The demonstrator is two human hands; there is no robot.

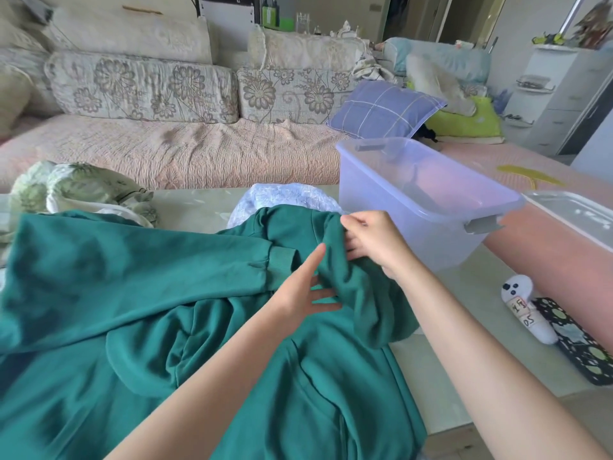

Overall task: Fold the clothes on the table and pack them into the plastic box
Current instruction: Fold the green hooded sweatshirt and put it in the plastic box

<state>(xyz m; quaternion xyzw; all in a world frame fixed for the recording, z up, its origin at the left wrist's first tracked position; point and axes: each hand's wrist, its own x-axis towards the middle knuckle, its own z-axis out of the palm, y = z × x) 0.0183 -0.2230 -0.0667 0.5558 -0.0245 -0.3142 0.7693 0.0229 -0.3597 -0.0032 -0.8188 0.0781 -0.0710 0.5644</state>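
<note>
A large teal sweatshirt [132, 310] lies spread over the table [441, 376], one sleeve folded across its body. My left hand [303, 290] lies flat on the cloth with fingers straight, beside the ribbed cuff. My right hand [373, 242] grips a bunched fold of the teal cloth at the garment's right side, lifting it slightly. The clear plastic box [428, 200] stands open just right of that hand. A pale blue garment [282, 197] lies behind the sweatshirt, and a green leaf-print garment [83, 190] lies at the far left.
The box lid [577, 214] lies at the right edge. A white plush toy [527, 310] and a black patterned case [583, 346] lie on the table's right side. A sofa with a pink cover [166, 151] and cushions runs behind the table.
</note>
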